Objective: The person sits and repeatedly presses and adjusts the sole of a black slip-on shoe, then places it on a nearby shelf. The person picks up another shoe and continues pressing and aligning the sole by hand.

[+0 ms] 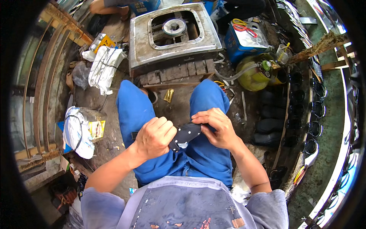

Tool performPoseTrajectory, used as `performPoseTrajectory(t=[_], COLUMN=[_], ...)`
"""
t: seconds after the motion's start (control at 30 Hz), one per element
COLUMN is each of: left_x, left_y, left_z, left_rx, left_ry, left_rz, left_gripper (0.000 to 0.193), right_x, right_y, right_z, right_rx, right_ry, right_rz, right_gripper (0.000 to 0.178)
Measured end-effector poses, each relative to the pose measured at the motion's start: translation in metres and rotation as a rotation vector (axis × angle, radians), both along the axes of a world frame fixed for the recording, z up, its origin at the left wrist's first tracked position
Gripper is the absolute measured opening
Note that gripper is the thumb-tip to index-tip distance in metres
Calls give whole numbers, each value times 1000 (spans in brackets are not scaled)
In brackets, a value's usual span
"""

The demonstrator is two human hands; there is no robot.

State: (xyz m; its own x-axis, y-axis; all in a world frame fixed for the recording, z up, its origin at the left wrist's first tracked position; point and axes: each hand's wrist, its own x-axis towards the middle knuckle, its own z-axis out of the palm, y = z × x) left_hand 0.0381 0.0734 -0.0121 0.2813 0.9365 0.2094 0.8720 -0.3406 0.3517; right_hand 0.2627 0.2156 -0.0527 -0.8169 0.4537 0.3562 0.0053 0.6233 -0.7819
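Over my lap I hold a black, sheath-like piece with white dots, its exact kind unclear. My left hand is closed in a fist round its left part, and a short dark end shows beyond that fist. At the right end, the thumb and fingers of my right hand pinch the piece. A strap-like part of it hangs down beside my left fist. Under its lower edge a small pale patch shows, too small to name.
Ahead stands a metal-topped stove with a round burner. To its right are a blue box carrying scissors and a green gas cylinder with a hose. White bundles lie left. Another person's arm shows at the top left.
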Motion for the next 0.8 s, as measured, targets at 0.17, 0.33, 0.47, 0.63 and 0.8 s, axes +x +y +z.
performPoseTrajectory(t=[0.17,0.33,0.47,0.63,0.8], left_x=[-17,-18,-13,-28,-28], left_y=[-3,-1,-2,-8,-16], left_z=[4,1,-3,0,-1], left_rx=[-139,-72,-39,-97,-77], left_ry=[-277,-43,79,-153,19], left_rz=[57,-49,-146,-7,2], left_gripper=[28,28,29,30,27], right_x=[3,-3,-11,-14,-13], right_y=[-1,-12,-24,-29,-30], right_z=[7,18,18,14,13], right_rx=[7,-172,-85,-124,-123], right_ry=[-45,-53,-125,-91,-91], right_rz=[15,-32,-126,-153,-144], right_gripper=[38,28,21,21,21])
